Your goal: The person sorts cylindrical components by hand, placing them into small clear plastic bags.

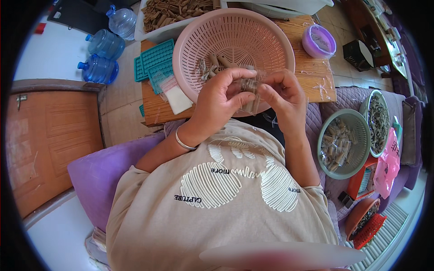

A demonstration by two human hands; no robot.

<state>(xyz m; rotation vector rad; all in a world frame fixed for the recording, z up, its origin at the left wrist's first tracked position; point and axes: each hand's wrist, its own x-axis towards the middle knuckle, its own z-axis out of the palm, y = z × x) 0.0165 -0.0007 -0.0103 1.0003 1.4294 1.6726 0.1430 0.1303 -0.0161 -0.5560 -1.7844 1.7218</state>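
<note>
**Clear plastic bag held over the pink basket**

Both hands meet above the pink colander (pixel 235 31) on the wooden table (pixel 316 81). The left hand (pixel 219 97) and right hand (pixel 282 90) pinch a small clear bag (pixel 250 92) of brown sticks between closed fingertips. A grey-green basket (pixel 357 124) of filled bags sits to the right.

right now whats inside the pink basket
A few brown sticks lie in the pink basket. The left hand, right hand and their clear bag cover its near part.
</note>
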